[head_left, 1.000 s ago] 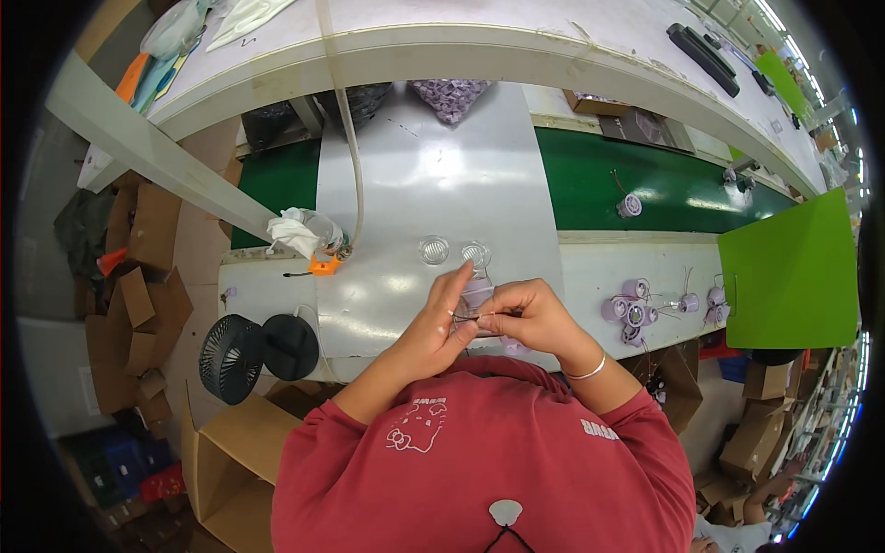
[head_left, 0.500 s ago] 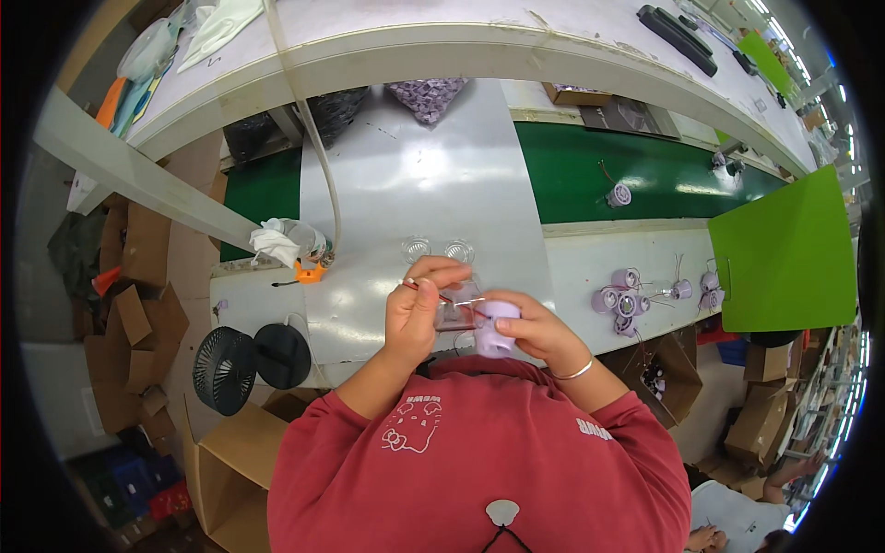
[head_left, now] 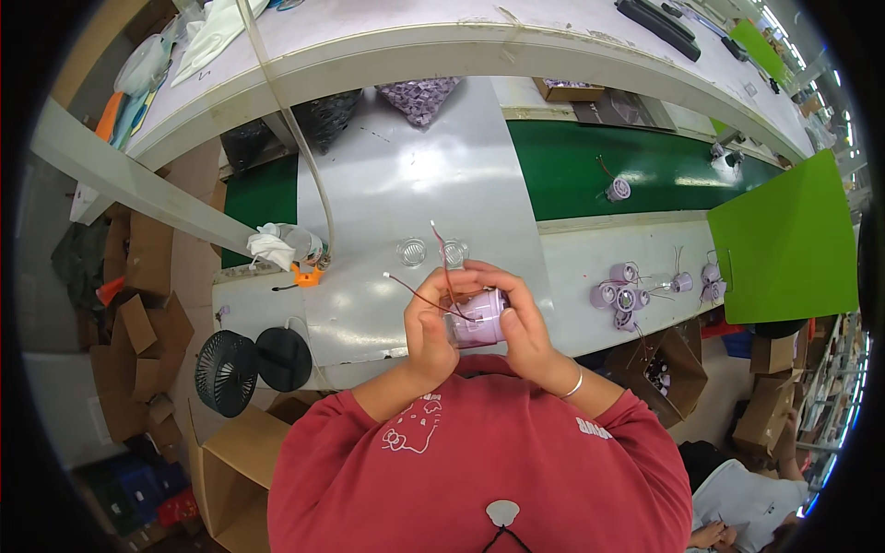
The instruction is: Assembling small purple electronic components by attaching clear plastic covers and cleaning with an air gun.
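Note:
A light-purple cylindrical housing (head_left: 483, 311) lies sideways between my hands, close to my chest. My right hand (head_left: 527, 334) wraps its right end, fingers over the top and thumb at the near side. The fingers of my left hand (head_left: 430, 339) close around the other end, where a clear plastic part (head_left: 454, 330) partly shows. Two thin dark-red wires (head_left: 419, 293) with small white plugs rise from the housing, pointing up and left. Just beyond my hands, two round clear lenses (head_left: 411, 252) lie on the grey sheet (head_left: 369, 304); the right one is partly behind a wire.
On the right of the bench sits a cluster of purple housings (head_left: 625, 298) with wires, beside a green panel (head_left: 784, 244). Another housing (head_left: 618, 190) rests on the green belt (head_left: 664, 166). A black fan (head_left: 226, 370) stands at left. Overhead runs a shelf edge (head_left: 415, 57).
The housing has turned from upright onto its side. My left hand has moved from the wires to its left end, and the wires now stick up freely.

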Available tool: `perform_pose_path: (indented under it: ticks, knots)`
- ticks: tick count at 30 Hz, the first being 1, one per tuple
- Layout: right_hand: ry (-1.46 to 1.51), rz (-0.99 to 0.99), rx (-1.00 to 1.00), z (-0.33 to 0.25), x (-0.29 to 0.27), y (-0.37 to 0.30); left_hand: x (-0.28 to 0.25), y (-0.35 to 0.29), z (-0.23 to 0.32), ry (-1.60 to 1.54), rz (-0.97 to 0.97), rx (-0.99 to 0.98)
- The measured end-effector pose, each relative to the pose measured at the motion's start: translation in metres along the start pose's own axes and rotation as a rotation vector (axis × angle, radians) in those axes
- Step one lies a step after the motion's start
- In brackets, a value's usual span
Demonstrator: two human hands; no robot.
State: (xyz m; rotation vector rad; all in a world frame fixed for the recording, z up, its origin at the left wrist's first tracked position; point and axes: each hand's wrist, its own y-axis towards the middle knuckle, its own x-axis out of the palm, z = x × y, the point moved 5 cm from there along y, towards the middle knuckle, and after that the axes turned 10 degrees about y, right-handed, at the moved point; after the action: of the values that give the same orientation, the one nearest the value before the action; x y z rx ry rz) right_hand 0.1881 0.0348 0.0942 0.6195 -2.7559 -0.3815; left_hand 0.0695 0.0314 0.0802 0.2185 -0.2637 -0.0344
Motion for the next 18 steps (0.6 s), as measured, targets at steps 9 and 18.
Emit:
perform_pose_path:
  ticks: [9, 18]
  knots:
    - [-0.018, 0.022, -0.027, 0.002, 0.016, -0.006, 0.004, -0.010, 0.008, 0.183, 0.010, 0.274]
    - [0.070, 0.038, 0.050, 0.009, 0.008, -0.009, 0.004, -0.005, 0.005, 0.301, -0.020, 0.245]
